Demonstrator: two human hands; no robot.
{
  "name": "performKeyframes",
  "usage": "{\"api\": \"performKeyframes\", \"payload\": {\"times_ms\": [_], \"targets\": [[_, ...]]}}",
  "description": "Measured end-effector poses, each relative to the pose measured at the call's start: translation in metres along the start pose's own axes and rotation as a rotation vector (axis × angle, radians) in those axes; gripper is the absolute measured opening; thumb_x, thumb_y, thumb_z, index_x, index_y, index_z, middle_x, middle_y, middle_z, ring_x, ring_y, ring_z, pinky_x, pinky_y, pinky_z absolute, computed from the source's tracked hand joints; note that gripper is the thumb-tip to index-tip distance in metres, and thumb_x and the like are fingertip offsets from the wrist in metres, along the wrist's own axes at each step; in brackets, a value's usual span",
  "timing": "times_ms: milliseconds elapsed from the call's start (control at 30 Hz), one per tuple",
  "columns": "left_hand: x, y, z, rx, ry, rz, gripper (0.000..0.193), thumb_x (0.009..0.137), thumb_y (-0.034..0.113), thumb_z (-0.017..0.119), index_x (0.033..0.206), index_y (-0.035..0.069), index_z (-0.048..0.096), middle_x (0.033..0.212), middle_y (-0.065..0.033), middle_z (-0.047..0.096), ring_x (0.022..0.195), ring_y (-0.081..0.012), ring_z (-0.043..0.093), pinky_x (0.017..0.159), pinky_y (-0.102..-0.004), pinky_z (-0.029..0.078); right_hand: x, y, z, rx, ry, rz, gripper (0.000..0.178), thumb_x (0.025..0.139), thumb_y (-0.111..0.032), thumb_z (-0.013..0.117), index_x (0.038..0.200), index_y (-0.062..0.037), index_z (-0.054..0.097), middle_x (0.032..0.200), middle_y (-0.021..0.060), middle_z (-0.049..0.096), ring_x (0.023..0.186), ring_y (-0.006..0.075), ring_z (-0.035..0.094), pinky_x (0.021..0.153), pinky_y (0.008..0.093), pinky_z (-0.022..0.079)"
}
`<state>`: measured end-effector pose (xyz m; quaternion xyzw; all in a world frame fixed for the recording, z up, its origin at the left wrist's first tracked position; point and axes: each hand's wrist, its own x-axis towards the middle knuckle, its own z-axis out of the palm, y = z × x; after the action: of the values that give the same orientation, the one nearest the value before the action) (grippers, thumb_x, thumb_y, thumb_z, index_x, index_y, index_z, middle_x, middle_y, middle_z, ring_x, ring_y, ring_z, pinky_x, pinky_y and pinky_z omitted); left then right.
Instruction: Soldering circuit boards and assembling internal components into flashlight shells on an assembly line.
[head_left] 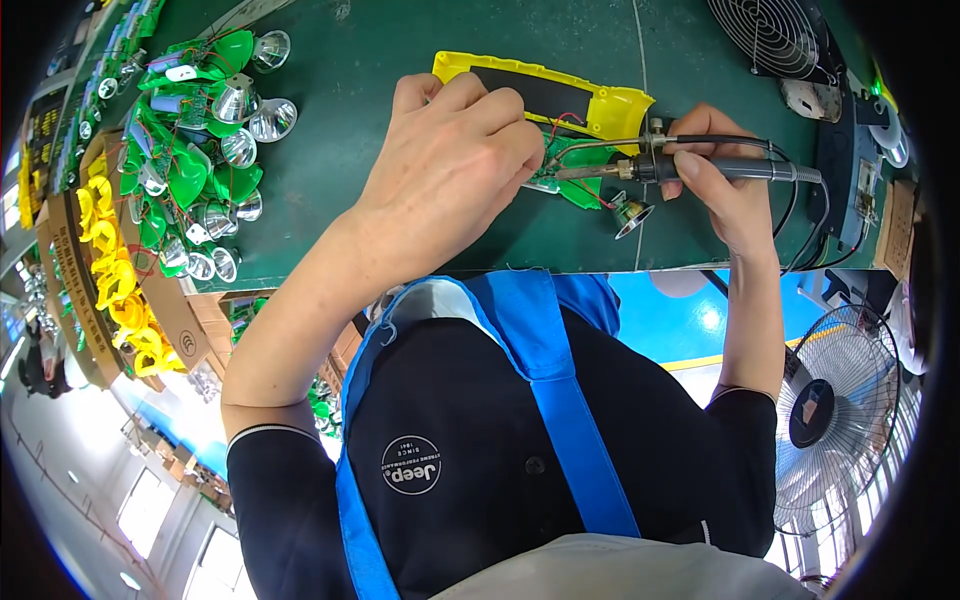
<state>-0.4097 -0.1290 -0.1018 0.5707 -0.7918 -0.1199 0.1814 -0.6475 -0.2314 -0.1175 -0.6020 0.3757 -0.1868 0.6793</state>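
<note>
In my right hand (725, 185) is a soldering iron (690, 168), its tip pointing left, with a thin feed tube clamped along it. The tip meets a green plastic housing (590, 190) that carries wires and a small silvery reflector (630, 214). My left hand (450, 165) is closed, its fingers curled at the left end of this green housing; the back of the hand hides the fingertips. Just beyond both hands lies a yellow plastic shell (620, 110) with a dark inside, and a red wire runs between it and the green part.
Green housings (190, 175) with shiny reflectors (272, 120) and wires are heaped at the left of the green bench (350, 40). Yellow parts (120, 290) fill a cardboard box (180, 335). A round guarded fan (770, 35) stands far right; cables (825, 215) trail from the iron. A larger fan (835, 410) is lower right.
</note>
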Motion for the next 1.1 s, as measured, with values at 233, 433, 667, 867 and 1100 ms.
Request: {"api": "performKeyframes", "payload": {"times_ms": [233, 433, 667, 867, 1100], "targets": [[0.002, -0.001, 0.0, -0.01, -0.001, 0.016, 0.004, 0.071, 0.01, 0.063, 0.071, 0.009, 0.059, 0.074, -0.0024, 0.05, 0.078, -0.0205, 0.05, 0.08, -0.0389, 0.035, -0.001, 0.003, -0.002, 0.006, -0.006, -0.03, 0.025, 0.079, -0.018, 0.064, 0.086, 0.0018, 0.051, 0.071, 0.007, 0.055, 0.059, 0.0099, 0.054, 0.056, 0.0212, 0.043], [0.002, -0.001, 0.0, 0.006, -0.01, 0.02, 0.003, 0.071, 0.01, 0.061, 0.069, 0.01, 0.058, 0.074, -0.0024, 0.05, 0.079, -0.0199, 0.051, 0.081, -0.0396, 0.035, -0.005, 0.006, -0.002, 0.013, 0.016, -0.038, 0.026, 0.079, -0.018, 0.063, 0.087, 0.0031, 0.052, 0.074, 0.0088, 0.056, 0.059, 0.0111, 0.055, 0.059, 0.0226, 0.044], [0.002, 0.002, -0.003, 0.025, -0.062, 0.002, 0.011, 0.069, 0.008, 0.065, 0.074, 0.012, 0.056, 0.077, -0.001, 0.049, 0.081, -0.0207, 0.05, 0.083, -0.0394, 0.035, -0.013, 0.012, -0.008, 0.05, 0.118, -0.094, 0.034, 0.079, -0.027, 0.061, 0.09, 0.0039, 0.053, 0.078, 0.0109, 0.056, 0.063, 0.0145, 0.057, 0.064, 0.0241, 0.044], [0.004, 0.004, -0.003, 0.042, -0.027, 0.017, 0.011, 0.07, 0.007, 0.065, 0.074, 0.012, 0.055, 0.075, -0.0018, 0.049, 0.078, -0.0206, 0.05, 0.083, -0.0381, 0.035, -0.014, 0.014, -0.011, 0.119, 0.156, -0.209, 0.033, 0.083, -0.026, 0.057, 0.095, 0.0037, 0.051, 0.076, 0.0113, 0.057, 0.065, 0.0148, 0.055, 0.064, 0.0252, 0.043], [0.024, -0.022, -0.018, -0.279, 0.009, -0.018, 0.009, 0.073, 0.008, 0.064, 0.081, 0.007, 0.059, 0.083, -0.0051, 0.057, 0.083, -0.0243, 0.054, 0.077, -0.0368, 0.039, -0.005, 0.0, -0.005, -0.152, 0.408, -0.643, 0.038, 0.093, -0.03, 0.048, 0.113, 0.0018, 0.041, 0.078, 0.0153, 0.058, 0.066, 0.0196, 0.056, 0.067, 0.0323, 0.045]]}}
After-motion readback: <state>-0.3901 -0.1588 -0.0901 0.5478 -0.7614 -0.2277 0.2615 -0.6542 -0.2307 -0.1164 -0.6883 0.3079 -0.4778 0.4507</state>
